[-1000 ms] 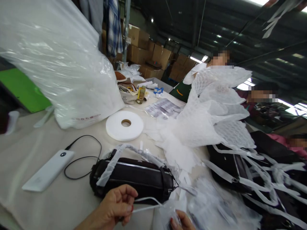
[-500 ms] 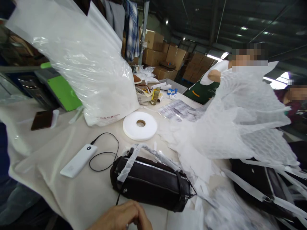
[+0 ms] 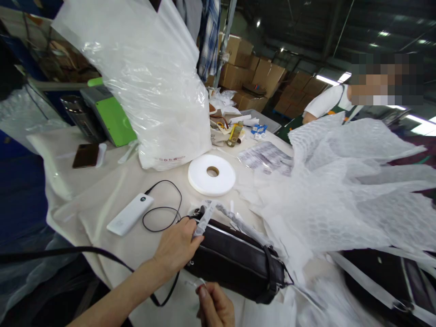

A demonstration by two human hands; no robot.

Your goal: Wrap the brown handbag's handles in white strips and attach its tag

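Left hand: I see my left hand (image 3: 177, 247) at the near end of the dark brown handbag (image 3: 238, 261), fingers pinched together on the white foam wrap (image 3: 203, 221) that covers the bag's handle.
Right hand: my right hand (image 3: 215, 309) sits low at the bottom edge of the view, just in front of the bag, fingers closed around a small white strip (image 3: 200, 284); I cannot tell more of what it is.
Handbag: it lies on its side on the cream table cover (image 3: 102, 200), zip on top, near the table's front edge, its handle wrapped in white foam.
Strap: a black strap (image 3: 85, 252) runs from the left edge of the view, under my left forearm, toward the bag.
Right of the bag: a heap of white foam netting sheets (image 3: 340, 195), touching the bag's far end; another dark bag (image 3: 381, 277) lies partly under it.
Behind the bag: a white power bank (image 3: 130, 214) with a looped black cable (image 3: 163, 213), and a flat roll of white tape (image 3: 211, 174).
Further back: a big clear plastic sack (image 3: 153, 81), a green machine (image 3: 112, 118), stacked cardboard boxes (image 3: 252, 77).
Other person: someone in a white sleeve (image 3: 327, 102) is at the far side of the table.
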